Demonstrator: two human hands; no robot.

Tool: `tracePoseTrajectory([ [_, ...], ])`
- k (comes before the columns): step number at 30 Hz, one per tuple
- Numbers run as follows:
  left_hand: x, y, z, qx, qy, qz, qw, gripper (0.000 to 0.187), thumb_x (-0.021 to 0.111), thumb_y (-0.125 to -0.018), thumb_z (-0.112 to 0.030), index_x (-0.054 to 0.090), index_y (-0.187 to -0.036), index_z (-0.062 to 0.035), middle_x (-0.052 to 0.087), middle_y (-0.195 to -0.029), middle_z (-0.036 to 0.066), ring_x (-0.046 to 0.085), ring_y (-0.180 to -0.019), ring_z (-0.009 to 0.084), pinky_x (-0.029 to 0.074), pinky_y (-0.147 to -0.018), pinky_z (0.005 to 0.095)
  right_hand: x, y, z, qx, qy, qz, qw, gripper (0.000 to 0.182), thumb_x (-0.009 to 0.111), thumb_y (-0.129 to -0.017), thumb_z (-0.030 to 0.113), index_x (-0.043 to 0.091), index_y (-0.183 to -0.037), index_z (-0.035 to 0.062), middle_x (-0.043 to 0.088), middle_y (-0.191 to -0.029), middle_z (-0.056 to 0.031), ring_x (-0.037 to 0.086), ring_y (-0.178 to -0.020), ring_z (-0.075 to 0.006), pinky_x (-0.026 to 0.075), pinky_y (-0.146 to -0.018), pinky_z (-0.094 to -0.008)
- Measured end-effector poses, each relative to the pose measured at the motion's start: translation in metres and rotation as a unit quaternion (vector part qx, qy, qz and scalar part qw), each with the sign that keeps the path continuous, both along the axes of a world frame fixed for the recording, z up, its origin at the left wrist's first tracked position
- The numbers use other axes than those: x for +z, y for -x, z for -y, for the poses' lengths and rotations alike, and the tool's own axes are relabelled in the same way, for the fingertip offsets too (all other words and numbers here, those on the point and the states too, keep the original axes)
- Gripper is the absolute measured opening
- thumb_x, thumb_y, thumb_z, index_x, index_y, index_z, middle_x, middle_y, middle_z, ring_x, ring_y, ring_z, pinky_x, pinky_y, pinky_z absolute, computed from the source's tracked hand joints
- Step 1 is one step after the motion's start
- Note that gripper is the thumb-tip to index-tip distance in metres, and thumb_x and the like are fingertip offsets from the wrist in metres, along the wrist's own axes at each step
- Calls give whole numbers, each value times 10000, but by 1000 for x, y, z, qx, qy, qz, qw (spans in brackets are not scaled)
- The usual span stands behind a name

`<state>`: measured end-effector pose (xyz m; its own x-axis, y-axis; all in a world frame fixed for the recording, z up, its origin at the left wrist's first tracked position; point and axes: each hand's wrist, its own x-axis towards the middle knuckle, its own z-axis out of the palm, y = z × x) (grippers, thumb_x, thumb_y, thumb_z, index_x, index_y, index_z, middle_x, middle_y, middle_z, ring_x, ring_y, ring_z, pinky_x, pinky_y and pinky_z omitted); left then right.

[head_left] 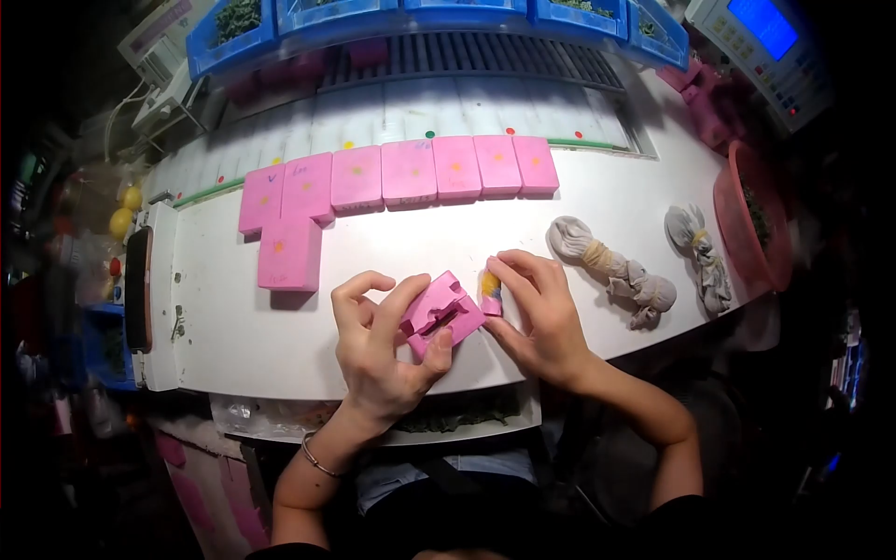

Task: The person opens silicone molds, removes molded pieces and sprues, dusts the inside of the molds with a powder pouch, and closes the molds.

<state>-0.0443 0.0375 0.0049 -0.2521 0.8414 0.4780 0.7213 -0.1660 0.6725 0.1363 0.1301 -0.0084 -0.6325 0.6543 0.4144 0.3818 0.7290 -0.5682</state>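
Head view: wrists bent inward over near edge of white table (pixel 355 233). Notched pink block (pixel 464 322) is gripped by left hand (pixel 378 359), thumb on near side, index finger on far-left side, other fingers bent and spread. Slot in block is slanted, near-left to far-right. Small pink-and-yellow piece (pixel 491 291) is pinched between thumb and fingertips of right hand (pixel 546 322), palm turned left; its long axis is pointed roughly away from the body. Piece is located just right of block, right hand nearer; contact can't be told. Beyond, knotted cloth bundle (pixel 611 271) at right, row of pink blocks (pixel 408 175), then blue bins (pixel 359 21).
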Motion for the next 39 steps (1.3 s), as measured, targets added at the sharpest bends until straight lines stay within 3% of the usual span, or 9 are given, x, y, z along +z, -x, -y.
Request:
tracePoseTrajectory([
  [3, 3, 1, -2, 7, -24, -17, 1000, 530, 716, -734, -286, 609, -1219, -102, 449, -1078, 108, 407, -533, 119, 425, -497, 247, 9, -1, 2, -5, 35, 2, 999, 585, 738, -677, 29, 530, -1224, 7, 497, -1150, -169, 501, -1048, -330, 450, -889, -381],
  [13, 25, -1, 2, -47, 73, -10, 996, 536, 721, -741, -250, 573, -1229, -87, 529, -812, 109, 546, -558, 202, 476, -539, 314, 3, -3, -1, 52, 132, -77, 987, 486, 746, -670, 50, 537, -1108, 35, 476, -1122, -150, 546, -978, -299, 482, -830, -352],
  [18, 12, 3, 7, -74, 56, 45, 995, 508, 710, -783, -263, 554, -1218, -53, 527, -754, 124, 557, -590, 243, 481, -556, 328, 20, -6, -4, 27, 151, 19, 988, 504, 753, -678, 76, 540, -1134, 46, 462, -1098, -149, 559, -909, -279, 492, -784, -355],
  [22, 23, 6, 10, -84, 87, 72, 990, 516, 715, -787, -292, 558, -1208, -38, 547, -819, 134, 576, -654, 227, 484, -580, 321, 19, -11, -7, 59, 151, 63, 985, 532, 779, -667, 54, 561, -1152, 72, 462, -1110, -119, 547, -924, -201, 481, -770, -293],
  [25, 27, 9, 11, -71, 99, 41, 992, 531, 723, -784, -315, 562, -1206, -36, 561, -907, 148, 589, -723, 211, 489, -611, 316, 32, -9, -4, 57, 155, -10, 986, 545, 788, -660, 60, 566, -1157, 64, 462, -1100, -114, 540, -917, -188, 477, -762, -290],
  [27, 26, 13, 7, -71, -10, 8, 997, 577, 748, -763, -318, 556, -1213, -12, 561, -1011, 171, 587, -766, 198, 492, -628, 316, 41, -6, -2, 79, 138, -77, 984, 523, 791, -694, 135, 553, -1144, 18, 458, -1079, -130, 561, -910, -221, 491, -768, -300],
  [30, 45, 12, 3, -111, -38, 7, 993, 642, 779, -737, -292, 533, -1231, 35, 587, -982, 162, 584, -743, 197, 494, -618, 312, 68, 2, 9, 96, 58, -85, 990, 543, 775, -730, 142, 535, -1196, -1, 468, -1102, -158, 558, -884, -227, 496, -755, -305],
  [34, 72, -12, 5, -131, 50, 91, 986, 696, 799, -718, -187, 480, -1270, 92, 619, -857, 133, 595, -713, 213, 499, -607, 306, 78, 14, 21, 105, -54, -106, 987, 637, 746, -711, 98, 490, -1277, -40, 489, -1138, -193, 543, -879, -252, 499, -693, -315],
  [39, 63, -15, 5, -136, 9, 100, 986, 543, 698, -754, -12, 493, -1243, 107, 601, -788, 135, 591, -603, 214, 487, -535, 293, 77, 21, 29, 77, -120, -78, 987, 643, 740, -655, 77, 529, -1249, -51, 512, -1133, -186, 531, -923, -258, 490, -706, -322],
])
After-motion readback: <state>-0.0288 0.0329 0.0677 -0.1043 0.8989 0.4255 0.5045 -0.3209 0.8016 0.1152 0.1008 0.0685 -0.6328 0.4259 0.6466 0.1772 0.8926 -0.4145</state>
